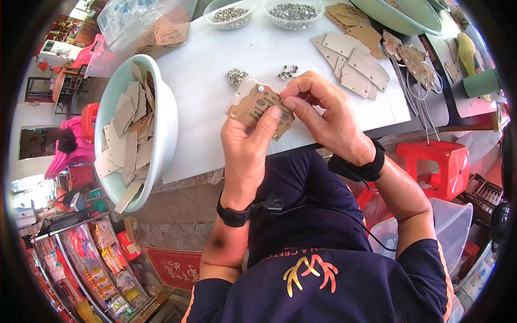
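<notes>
A brown printed cardboard piece (252,111) with wavy edges is upright above the white tabletop. My left hand (245,148) grips it from below, thumb across its front. Clear plastic (240,92) shows behind its upper edge, and a round silver stud (260,88) sits at the top. My right hand (331,121) is closed in a pinch at the upper right corner; whatever lies between its fingertips is hidden. Just beyond the card are two small heaps of metal fasteners, one on the left (237,78) and a smaller one on the right (288,71).
A pale basin (166,113) full of grey card pieces stands at left. Two clear bowls of metal parts, one left (230,16) and one right (293,13), sit at the back. Grey cards (358,67) lie stacked at right, near looped cords (423,102). A red stool (436,167) stands below.
</notes>
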Demonstrator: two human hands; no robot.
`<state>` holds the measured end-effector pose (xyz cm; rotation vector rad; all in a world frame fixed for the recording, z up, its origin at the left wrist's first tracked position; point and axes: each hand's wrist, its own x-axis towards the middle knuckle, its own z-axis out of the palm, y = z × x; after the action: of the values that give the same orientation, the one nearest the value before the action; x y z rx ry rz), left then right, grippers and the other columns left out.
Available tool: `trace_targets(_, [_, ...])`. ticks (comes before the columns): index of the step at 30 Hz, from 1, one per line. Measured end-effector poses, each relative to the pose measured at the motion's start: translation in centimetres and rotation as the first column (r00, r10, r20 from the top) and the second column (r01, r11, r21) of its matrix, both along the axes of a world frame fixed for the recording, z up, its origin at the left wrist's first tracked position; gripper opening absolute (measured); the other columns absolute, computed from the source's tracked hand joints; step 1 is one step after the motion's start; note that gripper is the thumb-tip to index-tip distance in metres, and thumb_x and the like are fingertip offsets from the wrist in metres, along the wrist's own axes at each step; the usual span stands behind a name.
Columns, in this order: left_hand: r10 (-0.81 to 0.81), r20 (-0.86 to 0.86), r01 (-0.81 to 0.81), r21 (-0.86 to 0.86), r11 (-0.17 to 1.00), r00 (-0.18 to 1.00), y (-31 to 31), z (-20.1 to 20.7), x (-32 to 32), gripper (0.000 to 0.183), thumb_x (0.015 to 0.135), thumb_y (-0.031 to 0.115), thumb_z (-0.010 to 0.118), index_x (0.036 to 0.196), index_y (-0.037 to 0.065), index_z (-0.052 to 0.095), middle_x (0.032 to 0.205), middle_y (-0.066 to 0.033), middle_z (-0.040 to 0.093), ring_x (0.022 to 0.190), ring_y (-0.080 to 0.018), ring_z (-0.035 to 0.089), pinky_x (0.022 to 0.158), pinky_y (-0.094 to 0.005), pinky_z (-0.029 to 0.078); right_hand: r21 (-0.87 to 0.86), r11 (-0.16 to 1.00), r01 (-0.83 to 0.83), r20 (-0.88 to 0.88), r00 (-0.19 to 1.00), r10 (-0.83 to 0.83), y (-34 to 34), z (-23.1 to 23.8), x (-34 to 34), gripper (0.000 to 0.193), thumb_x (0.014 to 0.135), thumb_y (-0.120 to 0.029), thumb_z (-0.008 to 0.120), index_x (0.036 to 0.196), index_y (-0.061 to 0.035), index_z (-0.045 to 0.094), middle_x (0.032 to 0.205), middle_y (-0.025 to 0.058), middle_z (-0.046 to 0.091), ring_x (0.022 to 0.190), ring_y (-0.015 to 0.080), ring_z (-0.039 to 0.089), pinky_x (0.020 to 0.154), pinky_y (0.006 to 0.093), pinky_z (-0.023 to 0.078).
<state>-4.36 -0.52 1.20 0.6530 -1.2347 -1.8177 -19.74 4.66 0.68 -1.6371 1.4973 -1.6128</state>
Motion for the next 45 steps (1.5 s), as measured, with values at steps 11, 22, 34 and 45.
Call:
trace_targets(11, [0.034, -0.008, -0.034, -0.024, 0.999, 0.999, 0.1, -0.1, -0.1, 0.023, 0.093, 0.008, 0.063, 0.115, 0.003, 0.061, 0.105, -0.0019, 0.065, 0.095, -0.0091, 0.059, 0.086, -0.0283, 0.048, 0.007, 1.0, -0.025, 0.005, 1.0, 0.025, 0.0, 0.1, -0.2, 0.011, 0.089, -0.009, 0.066, 0.097, -0.0029, 0.061, 0.096, 0.0076, 0.061, 0.075, 0.0168, 0.058, 0.063, 0.0284, 0.047])
trace_targets(22, [0.135, 0.038, -0.128, -0.153, 0.98, 0.99, 0.7, 0.1, -1.1, 0.022, 0.096, 0.004, 0.058, 0.116, -0.006, 0.059, 0.103, -0.007, 0.065, 0.093, -0.0097, 0.062, 0.082, -0.025, 0.052, -0.012, 1.0, 0.005, -0.064, 0.998, -0.006, 0.1, -0.1, -0.2, 0.013, 0.088, -0.01, 0.068, 0.096, -0.0037, 0.061, 0.102, 0.0078, 0.061, 0.072, 0.0147, 0.058, 0.06, 0.0266, 0.048])
trace_targets(34, [0.124, 0.058, -0.114, -0.151, 0.982, 0.991, 1.0, 0.2, -1.0, 0.023, 0.096, 0.005, 0.059, 0.117, -0.005, 0.059, 0.103, -0.0065, 0.065, 0.093, -0.0088, 0.061, 0.082, -0.0248, 0.052, 0.012, 1.0, -0.002, -0.022, 1.0, 0.003, 0.3, -0.3, -0.1, 0.013, 0.087, -0.01, 0.069, 0.095, -0.0035, 0.061, 0.102, 0.0072, 0.061, 0.07, 0.0132, 0.059, 0.059, 0.026, 0.049])
trace_targets(45, [0.102, 0.1, -0.084, -0.17, 0.982, 0.99, 1.0, -0.1, -0.7, 0.025, 0.096, 0.008, 0.061, 0.119, -0.001, 0.058, 0.107, -0.0043, 0.063, 0.097, -0.0098, 0.06, 0.085, -0.027, 0.051, 0.159, 0.987, 0.014, 0.129, 0.991, -0.035, 0.3, -0.1, 0.1, 0.016, 0.084, -0.012, 0.07, 0.094, -0.0028, 0.062, 0.083, 0.0047, 0.061, 0.065, 0.0122, 0.056, 0.058, 0.0258, 0.048])
